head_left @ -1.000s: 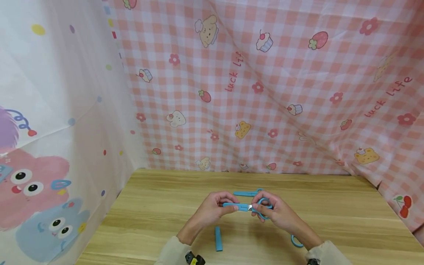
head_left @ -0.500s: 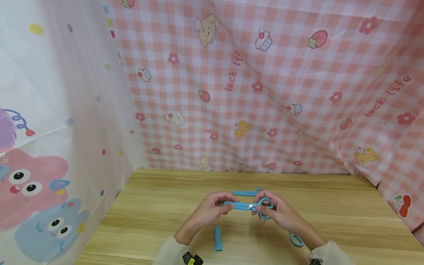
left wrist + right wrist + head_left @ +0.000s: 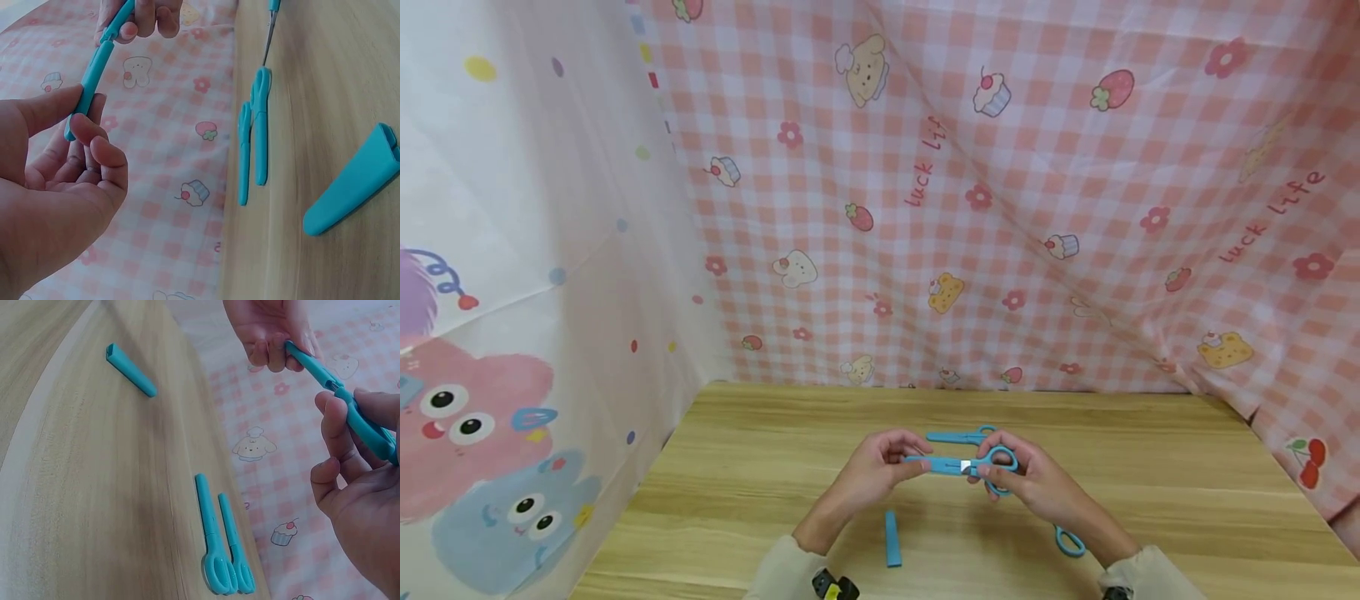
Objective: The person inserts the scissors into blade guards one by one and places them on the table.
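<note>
Head view: blue scissors (image 3: 370, 430) held between two hands, blade cover (image 3: 946, 465) partly fitted

The scissors are raised above the tabletop (image 3: 760, 500), roughly horizontal, handle loops toward the person's right. A short strip of bare metal shows between the cover's mouth and the handle.

Left hand (image 3: 878, 463): grip narrow, thumb and fingers pinching the blade cover toward its closed end.

Right hand (image 3: 1028, 477): grip narrow, thumb and fingers pinching the handle of the scissors.

Loose cover (image 3: 892, 540): on the tabletop, nearer the person than the left hand, wide end toward the person.

First covered pair (image 3: 209, 522) and second covered pair (image 3: 229, 520): side by side on the tabletop, beyond the hands, handles facing the same way.

Uncovered pair (image 3: 269, 39): on the tabletop, metal blades exposed; the left wrist view's top edge cuts off its handle.

Surroundings: a pink checked cloth (image 3: 1037, 167) hangs behind the tabletop; a white printed cloth (image 3: 550, 233) hangs at the left.
</note>
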A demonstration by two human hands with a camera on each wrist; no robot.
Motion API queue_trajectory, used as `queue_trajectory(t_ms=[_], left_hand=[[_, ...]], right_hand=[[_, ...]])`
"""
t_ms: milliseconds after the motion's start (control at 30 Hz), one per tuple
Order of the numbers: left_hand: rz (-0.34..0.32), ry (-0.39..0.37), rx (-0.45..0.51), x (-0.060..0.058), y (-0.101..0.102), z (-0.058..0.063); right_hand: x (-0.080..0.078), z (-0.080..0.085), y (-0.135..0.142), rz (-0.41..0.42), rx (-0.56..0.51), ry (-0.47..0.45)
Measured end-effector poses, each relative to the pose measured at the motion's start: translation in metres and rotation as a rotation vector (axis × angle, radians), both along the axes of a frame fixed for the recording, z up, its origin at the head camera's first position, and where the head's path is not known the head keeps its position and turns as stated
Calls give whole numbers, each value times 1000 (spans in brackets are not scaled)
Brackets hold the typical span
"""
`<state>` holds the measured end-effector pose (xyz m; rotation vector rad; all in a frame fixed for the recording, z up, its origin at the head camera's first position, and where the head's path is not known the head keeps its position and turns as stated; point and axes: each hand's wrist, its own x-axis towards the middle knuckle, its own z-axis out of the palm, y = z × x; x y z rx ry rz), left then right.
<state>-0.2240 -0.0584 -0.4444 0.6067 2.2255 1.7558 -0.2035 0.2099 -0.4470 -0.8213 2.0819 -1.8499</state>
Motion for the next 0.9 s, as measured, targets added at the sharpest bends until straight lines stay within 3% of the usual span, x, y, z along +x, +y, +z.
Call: queue_trajectory(t_ms=[233,900], left_hand=[[25,-12,5,1,1,3],[3,-22,15,1,3,5]], right_hand=[[-1,1,0,-5,4,5],[0,1,1,6,-14,0]])
